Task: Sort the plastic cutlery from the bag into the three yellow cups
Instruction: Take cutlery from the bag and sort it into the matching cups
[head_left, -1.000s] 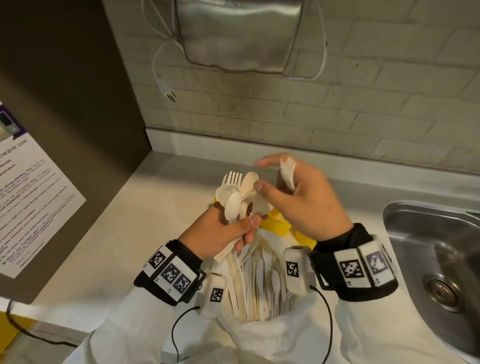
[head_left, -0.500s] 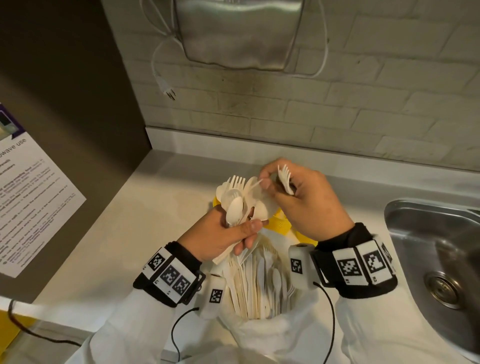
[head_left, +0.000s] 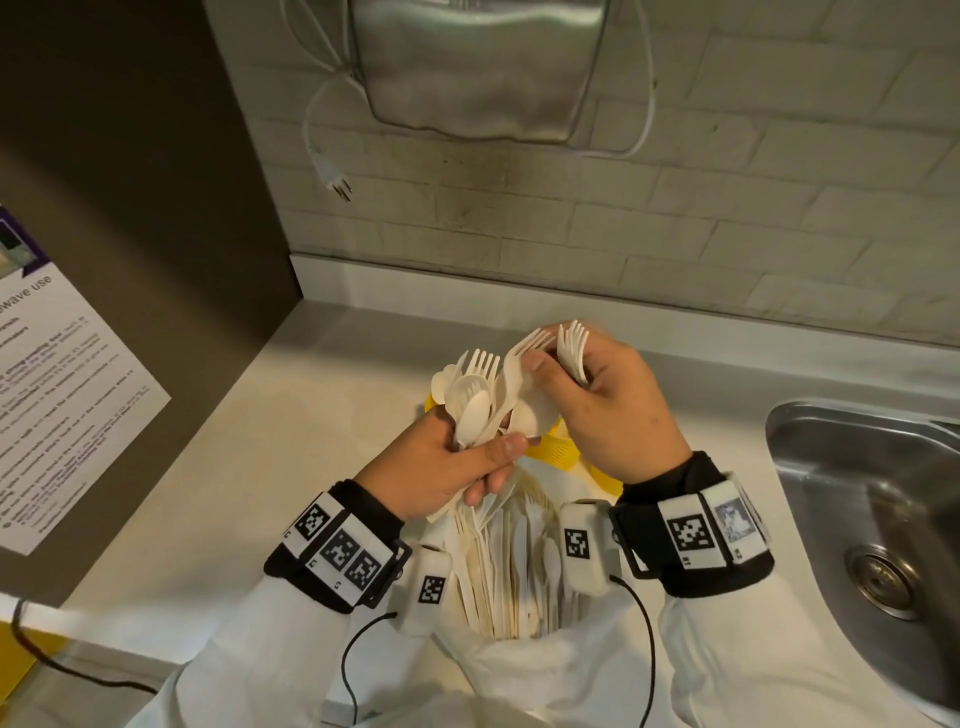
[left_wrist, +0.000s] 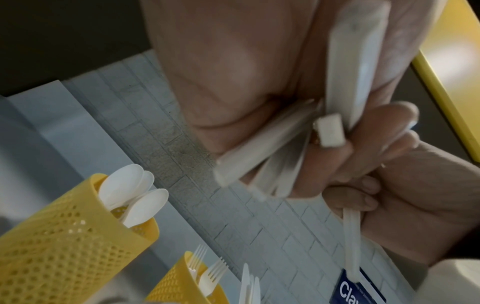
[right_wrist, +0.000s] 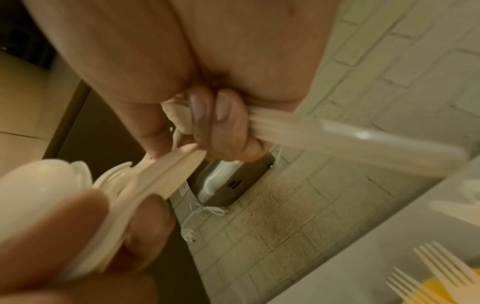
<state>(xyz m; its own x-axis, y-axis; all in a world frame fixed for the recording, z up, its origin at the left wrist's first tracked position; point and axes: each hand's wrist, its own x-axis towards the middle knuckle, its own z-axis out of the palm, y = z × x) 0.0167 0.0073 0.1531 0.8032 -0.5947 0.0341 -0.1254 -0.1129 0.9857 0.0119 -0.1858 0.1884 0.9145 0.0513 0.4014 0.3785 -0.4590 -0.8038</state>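
Note:
My left hand (head_left: 483, 457) grips a fanned bundle of white plastic spoons and forks (head_left: 472, 400) by the handles (left_wrist: 337, 123), above the open white bag (head_left: 519, 670) of cutlery. My right hand (head_left: 550, 364) holds a small stack of forks (head_left: 571, 345) in its curled fingers. Its thumb pinches one more fork (head_left: 522, 353) that rises from the left bundle. The yellow cups (head_left: 558, 452) are mostly hidden behind both hands. The left wrist view shows one mesh cup with spoons (left_wrist: 64, 236), one with forks (left_wrist: 176, 288), and knife tips (left_wrist: 248, 288).
A steel sink (head_left: 883, 519) lies at the right of the counter (head_left: 260, 467). A metal dispenser (head_left: 478, 67) hangs on the brick wall, with a loose plug (head_left: 332, 179) dangling beside it. A dark cabinet side carrying a printed notice (head_left: 52, 405) borders the left.
The right thumb has drawn a fork up out of the left hand's bundle, toward the forks it holds. The left hand has stayed in place over the bag.

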